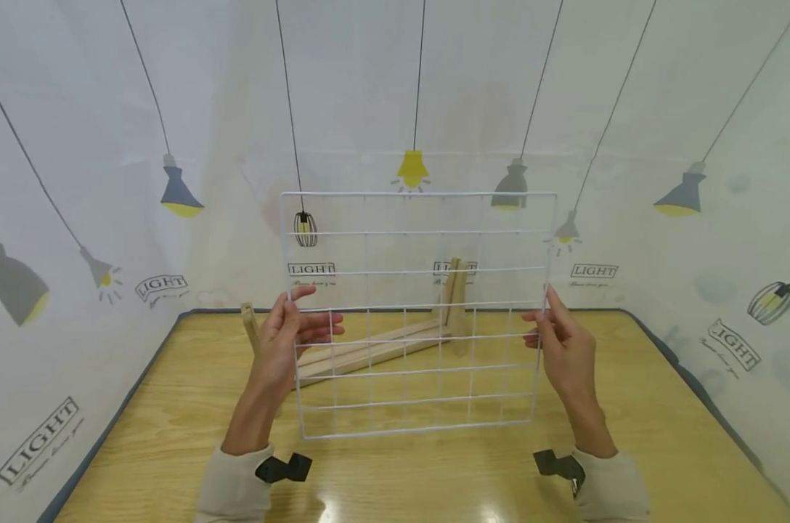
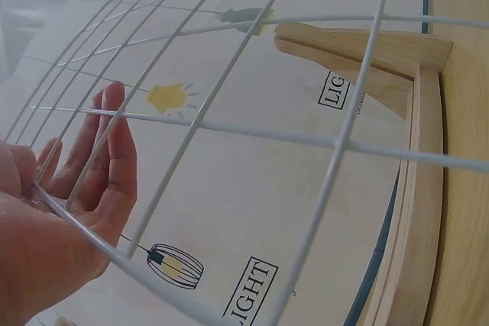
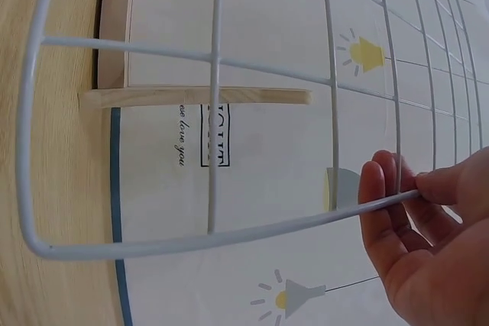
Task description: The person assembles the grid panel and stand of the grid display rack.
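Holding a white wire grid (image 1: 405, 339) upright

From the head view, the grid stands roughly upright in the middle of the scene, on the near side of a pale wooden frame (image 1: 388, 352). The left hand (image 1: 284, 334) has its grip on the left edge, the wire lying between the thumb and the other fingers, which reach out behind the mesh. The right hand (image 1: 567, 350) has its grip on the right edge, pinching the wire. Both wrists carry a black band (image 1: 284, 468) below a light sleeve (image 1: 234, 483). The frame rests on the wood-grained table (image 1: 173, 407), its long beam running from near left to far right, where an upright post (image 1: 456, 290) rises. Another wooden end (image 1: 250, 323) shows beyond the left hand; whether it joins the beam cannot be told. At the far side hangs a pale backdrop (image 1: 356, 87) printed with lamps and the word LIGHT.

From the left wrist, the edge wire crosses the left hand, its fingers fairly straight on the far side of the grid. Through the mesh, the beam and the angled post meet at a corner.

From the right wrist, thumb and fingers close on the edge wire, well apart from the grid's rounded corner. Part of the wooden frame shows beyond the mesh.
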### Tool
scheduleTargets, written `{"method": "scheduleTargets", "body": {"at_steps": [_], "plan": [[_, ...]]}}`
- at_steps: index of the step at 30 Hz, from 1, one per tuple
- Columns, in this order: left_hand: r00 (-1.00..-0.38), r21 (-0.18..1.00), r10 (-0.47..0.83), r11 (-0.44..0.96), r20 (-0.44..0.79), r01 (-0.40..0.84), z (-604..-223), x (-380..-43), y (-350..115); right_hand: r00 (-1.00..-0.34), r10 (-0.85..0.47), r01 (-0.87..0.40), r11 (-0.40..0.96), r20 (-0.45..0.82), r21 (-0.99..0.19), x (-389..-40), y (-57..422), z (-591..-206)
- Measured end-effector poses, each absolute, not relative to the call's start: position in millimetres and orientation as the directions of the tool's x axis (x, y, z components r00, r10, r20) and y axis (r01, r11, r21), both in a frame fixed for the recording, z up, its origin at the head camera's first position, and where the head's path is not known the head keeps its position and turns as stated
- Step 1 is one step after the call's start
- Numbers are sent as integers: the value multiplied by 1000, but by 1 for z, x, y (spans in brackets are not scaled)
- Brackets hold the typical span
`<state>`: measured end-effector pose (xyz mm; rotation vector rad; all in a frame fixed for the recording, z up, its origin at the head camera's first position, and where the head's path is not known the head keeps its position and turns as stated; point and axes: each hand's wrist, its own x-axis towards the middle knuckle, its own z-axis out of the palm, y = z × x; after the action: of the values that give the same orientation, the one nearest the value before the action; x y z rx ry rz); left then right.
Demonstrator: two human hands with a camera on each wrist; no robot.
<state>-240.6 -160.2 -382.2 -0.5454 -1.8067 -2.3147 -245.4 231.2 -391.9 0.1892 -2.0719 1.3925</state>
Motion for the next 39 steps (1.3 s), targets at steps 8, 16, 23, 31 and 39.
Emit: {"method": "scheduleTargets", "body": {"at_steps": [8,16,23,31,39], "plan": [[-881,828,16,-349,473,438,-379,-239,-154,-763,193,-480,469,617,-741,-244,225,-391],[-854,785,-36,-375,519,493,-376,-238,-153,-755,137,-473,564,642,-677,-239,216,-387],[-843,775,-76,-357,533,522,-374,-234,-155,-568,107,-580,652,816,-489,-232,203,-384],[-799,721,-80,-385,596,576,-373,-233,-153,-357,-65,-704,675,932,-222,-223,173,-382],[-795,724,-84,-363,601,587,-373,-232,-150,-386,-291,-793,590,875,-154,-216,145,-386]]}}
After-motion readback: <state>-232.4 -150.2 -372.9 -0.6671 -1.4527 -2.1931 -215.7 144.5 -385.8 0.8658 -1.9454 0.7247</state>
